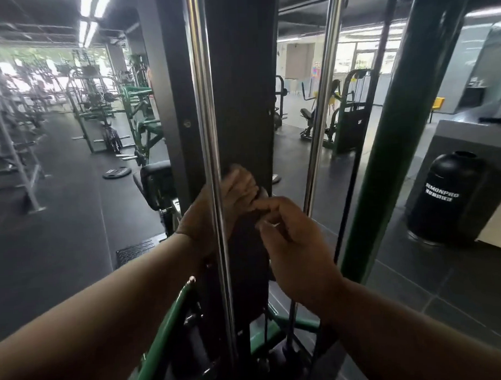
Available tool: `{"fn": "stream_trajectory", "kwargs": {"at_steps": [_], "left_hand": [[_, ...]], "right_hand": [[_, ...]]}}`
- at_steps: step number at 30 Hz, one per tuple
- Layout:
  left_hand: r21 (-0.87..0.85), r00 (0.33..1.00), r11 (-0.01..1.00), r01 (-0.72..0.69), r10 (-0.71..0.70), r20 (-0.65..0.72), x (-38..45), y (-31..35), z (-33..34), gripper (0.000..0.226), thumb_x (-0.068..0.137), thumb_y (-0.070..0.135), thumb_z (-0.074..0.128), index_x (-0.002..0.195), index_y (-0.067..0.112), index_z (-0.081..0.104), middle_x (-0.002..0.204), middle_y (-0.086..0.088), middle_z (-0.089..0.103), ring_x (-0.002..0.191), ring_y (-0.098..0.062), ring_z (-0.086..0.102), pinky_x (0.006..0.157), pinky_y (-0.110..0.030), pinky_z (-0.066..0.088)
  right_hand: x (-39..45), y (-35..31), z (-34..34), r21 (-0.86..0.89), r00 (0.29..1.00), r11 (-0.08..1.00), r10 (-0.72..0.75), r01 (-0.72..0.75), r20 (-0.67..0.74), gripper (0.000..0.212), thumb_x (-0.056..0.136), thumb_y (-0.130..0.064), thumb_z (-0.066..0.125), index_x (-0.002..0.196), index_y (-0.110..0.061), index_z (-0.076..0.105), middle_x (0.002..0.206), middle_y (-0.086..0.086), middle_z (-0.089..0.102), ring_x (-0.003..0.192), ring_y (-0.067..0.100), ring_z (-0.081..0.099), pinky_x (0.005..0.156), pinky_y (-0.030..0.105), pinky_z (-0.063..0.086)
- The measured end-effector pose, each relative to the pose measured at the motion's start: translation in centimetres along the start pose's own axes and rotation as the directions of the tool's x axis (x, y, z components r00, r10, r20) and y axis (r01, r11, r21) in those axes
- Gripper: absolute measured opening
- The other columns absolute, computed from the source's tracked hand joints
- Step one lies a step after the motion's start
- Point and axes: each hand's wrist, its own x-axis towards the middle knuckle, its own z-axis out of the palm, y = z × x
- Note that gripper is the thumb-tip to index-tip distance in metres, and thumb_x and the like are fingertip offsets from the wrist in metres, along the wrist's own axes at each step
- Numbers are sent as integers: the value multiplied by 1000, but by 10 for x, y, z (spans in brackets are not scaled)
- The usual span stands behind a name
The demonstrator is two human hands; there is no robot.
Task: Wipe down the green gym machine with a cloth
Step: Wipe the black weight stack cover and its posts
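At centre, the right hand point(291, 239) pinched the dark cloth point(250, 246), seemingly regathering it, while the left hand point(229, 196), at its eleven o'clock, gripped the cloth's top against the green gym machine point(396, 156) beside the chrome guide rod point(211, 151). A black bin point(445, 197) stood farther off at three o'clock.

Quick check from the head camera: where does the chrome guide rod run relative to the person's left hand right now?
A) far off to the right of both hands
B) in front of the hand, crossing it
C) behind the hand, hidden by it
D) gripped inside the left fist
B: the chrome guide rod crosses unbroken in front of the left hand, which reaches behind it to the dark cloth.
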Motion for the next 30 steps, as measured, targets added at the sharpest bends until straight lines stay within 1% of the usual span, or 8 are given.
{"fn": "stream_trajectory", "kwargs": {"at_steps": [2, 4, 9, 13, 16, 21, 27, 30], "left_hand": [[-391, 989, 916, -84, 125, 79, -1, -6, 0, 75, 111, 26, 39, 166, 20, -11, 170, -17, 17, 158, -46, 10, 119, -67, 22], [-372, 993, 925, -81, 108, 55, -19, 0, 6, 82, 110, 26, 38, 162, 14, -25, 174, -15, 7, 160, -46, 6, 120, -68, 23], [-163, 917, 930, -330, 357, 179, -96, 72, 26, 70, 104, 41, 30, 167, 27, 2, 173, -1, 25, 158, -37, 24, 116, -77, -19], [-262, 802, 877, -402, 476, 362, -138, 106, 39, 67, 104, 35, 26, 169, 32, 10, 175, -5, 17, 160, -38, 17, 111, -77, -27], [-288, 867, 879, -380, 447, 221, -147, 117, 38, 68, 104, 36, 29, 167, 31, 4, 175, -4, 19, 160, -36, 18, 111, -76, -28], [-350, 981, 919, -181, 196, 7, -80, 112, 42, 78, 98, 28, 41, 166, 12, 6, 174, -9, 14, 161, -38, 16, 126, -63, -12], [-471, 971, 855, -217, 240, -11, -54, 146, 53, 62, 106, 32, 44, 164, 13, 33, 172, -13, 27, 159, -39, 19, 128, -57, -1], [-476, 934, 821, -317, 357, -6, -91, 171, 67, 63, 105, 28, 41, 164, 12, 30, 173, -15, 20, 161, -38, 12, 129, -54, -6]], "right_hand": [[1, 1, 4, 3, 1000, 1000, -13, 13, -26, 25, 105, -10, 51, 102, -31, 63, 68, 2, 59, 53, 28, 50, 45, 44, 41], [1, 4, 8, 19, 999, 999, -30, 31, -44, 25, 105, -9, 48, 104, -27, 65, 78, 7, 64, 64, 40, 55, 54, 56, 46], [-13, 21, 14, 107, 998, 993, 51, -48, -25, 29, 108, 0, 42, 106, -17, 65, 73, -9, 67, 60, 0, 57, 57, 16, 46], [-26, 42, 17, 132, 990, 982, 139, -133, -38, 27, 109, -7, 43, 110, -21, 66, 76, 12, 61, 62, 29, 52, 58, 32, 45], [-35, 50, 14, 141, 979, 972, 197, -189, -46, 27, 108, -8, 43, 113, -23, 66, 86, 25, 59, 78, 53, 51, 66, 46, 44], [-45, 59, 10, 130, 975, 969, 218, -210, -47, 28, 109, -6, 42, 108, -20, 66, 87, 15, 62, 79, 42, 54, 65, 42, 49], [-61, 81, 24, -46, 964, 963, 266, -265, 17, 25, 111, -22, 40, 108, -36, 61, 89, 16, 63, 73, 42, 58, 59, 58, 49], [-71, 96, 29, -43, 944, 944, 329, -327, 23, 25, 111, -21, 42, 109, -32, 63, 78, 5, 62, 58, 16, 51, 53, 39, 41]]}}
